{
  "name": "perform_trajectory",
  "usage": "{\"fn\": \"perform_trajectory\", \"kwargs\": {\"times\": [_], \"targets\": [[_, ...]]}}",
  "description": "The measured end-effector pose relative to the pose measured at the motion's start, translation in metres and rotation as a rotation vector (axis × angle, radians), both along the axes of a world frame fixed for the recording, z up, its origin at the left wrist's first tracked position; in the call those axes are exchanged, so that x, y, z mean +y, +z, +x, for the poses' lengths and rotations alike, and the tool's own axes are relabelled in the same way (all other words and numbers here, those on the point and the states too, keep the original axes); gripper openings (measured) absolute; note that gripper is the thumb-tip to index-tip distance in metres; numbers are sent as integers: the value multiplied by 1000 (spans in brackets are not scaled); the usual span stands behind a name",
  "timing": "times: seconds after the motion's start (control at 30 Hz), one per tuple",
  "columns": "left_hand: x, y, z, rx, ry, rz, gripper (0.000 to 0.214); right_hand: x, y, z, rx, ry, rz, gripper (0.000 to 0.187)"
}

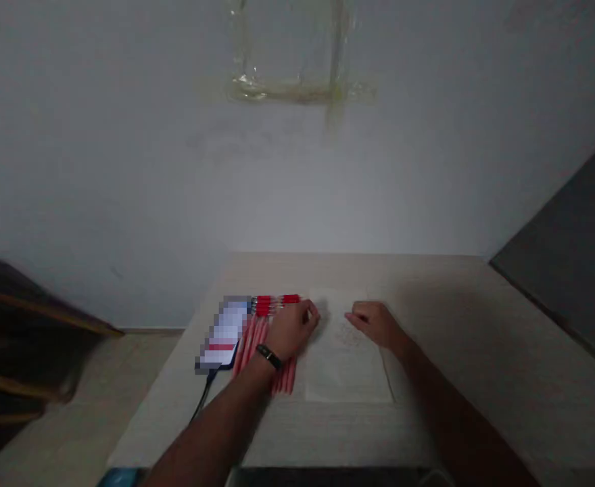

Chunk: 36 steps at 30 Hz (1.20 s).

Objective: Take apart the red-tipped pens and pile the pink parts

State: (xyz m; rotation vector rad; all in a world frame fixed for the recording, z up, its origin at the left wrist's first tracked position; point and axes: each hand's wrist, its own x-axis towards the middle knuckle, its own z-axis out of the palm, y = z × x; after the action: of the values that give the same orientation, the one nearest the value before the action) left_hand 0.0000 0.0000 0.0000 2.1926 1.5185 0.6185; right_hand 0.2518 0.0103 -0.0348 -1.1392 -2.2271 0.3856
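Observation:
My left hand (pixel 293 330), with a dark band on its wrist, is curled with thumb and fingertips together. Whatever it may hold is too small to make out. Under and beside it lie several long pink sticks (pixel 249 341) that look like pen barrels, side by side. Just behind them is a group of short red pieces (pixel 264 306) with clear or silvery ends. My right hand (pixel 376 323) is closed, thumb toward the left, over a thin whitish sheet or flat bag (pixel 348 385) with a faint round print. Its fingers hide anything inside them.
A lit phone (pixel 224 338), blurred out, lies left of the pink sticks with a black cable (pixel 203 396) running toward me. The pale table (pixel 480 379) meets a wall behind. A dark panel (pixel 576 250) rises at right; dark shelving (pixel 28 358) stands left.

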Motion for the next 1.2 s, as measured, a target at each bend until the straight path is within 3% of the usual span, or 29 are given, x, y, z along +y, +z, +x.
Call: {"fn": "perform_trajectory", "kwargs": {"times": [0.37,0.8,1.2], "targets": [[5,2,-10,72,57,-79,19,1,3,-1,12,16,-27,45],[9,5,-30,438,205,-84,26,0,2,1,3,1,-30,45],[5,11,-29,511,188,-135,25,0,2,1,-11,7,-32,44]]}}
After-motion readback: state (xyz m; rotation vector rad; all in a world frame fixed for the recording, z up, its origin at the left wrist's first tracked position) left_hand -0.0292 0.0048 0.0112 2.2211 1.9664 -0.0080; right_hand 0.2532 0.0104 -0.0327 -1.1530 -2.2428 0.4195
